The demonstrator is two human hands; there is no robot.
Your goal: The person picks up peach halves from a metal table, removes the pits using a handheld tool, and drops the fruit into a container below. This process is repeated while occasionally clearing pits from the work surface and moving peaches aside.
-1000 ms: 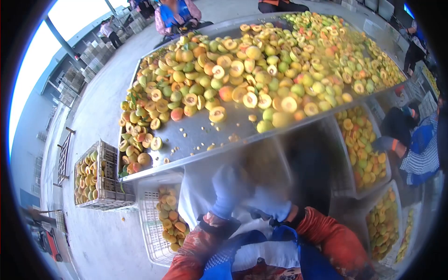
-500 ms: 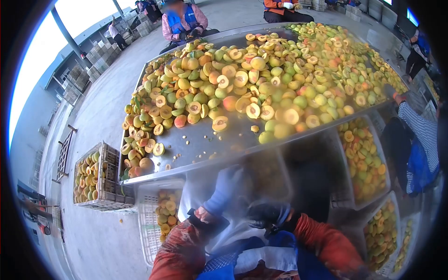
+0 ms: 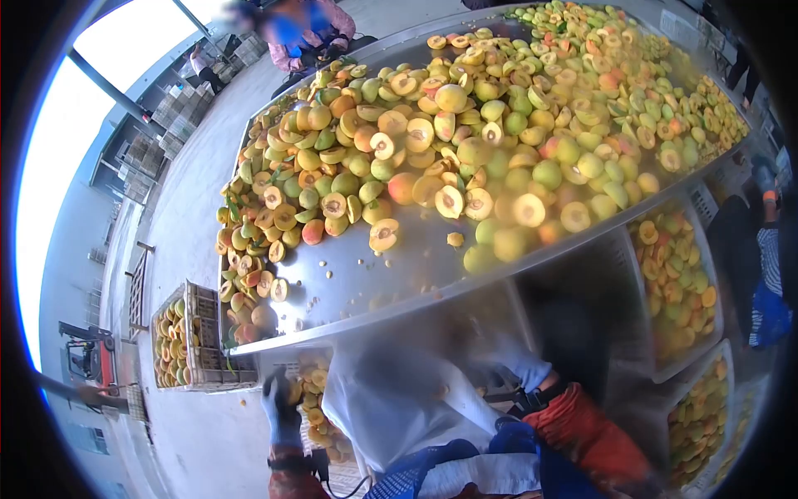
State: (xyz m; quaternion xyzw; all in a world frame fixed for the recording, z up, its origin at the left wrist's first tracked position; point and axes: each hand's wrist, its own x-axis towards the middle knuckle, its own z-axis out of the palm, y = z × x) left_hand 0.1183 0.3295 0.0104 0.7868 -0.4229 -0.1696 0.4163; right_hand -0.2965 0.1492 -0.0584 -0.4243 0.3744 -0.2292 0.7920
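Note:
My left hand (image 3: 281,401), in a grey-blue and dark glove, is over the near edge of a crate of cut fruit (image 3: 316,403) at the lower left. Its fingers look partly curled and apart, beside the yellow fruit halves. My right hand (image 3: 525,366), in a pale glove with a dark strap at the wrist, is in front of my lap below the table edge; haze and blur hide its fingers and anything in them. A heap of halved yellow-green stone fruit, apricot-like (image 3: 382,145), covers much of the metal table (image 3: 349,291). Some halves show brown pit hollows.
White cloth (image 3: 374,399) covers my lap. A stacked crate of fruit (image 3: 187,345) stands left of the table, with fruit crates (image 3: 673,291) at the right. A person in a blue vest (image 3: 303,33) sits across the table. A red forklift (image 3: 91,358) is far left.
My left hand has moved left and down from in front of my lap to the crate. My right hand has shifted slightly right and up. The view has tilted down and turned.

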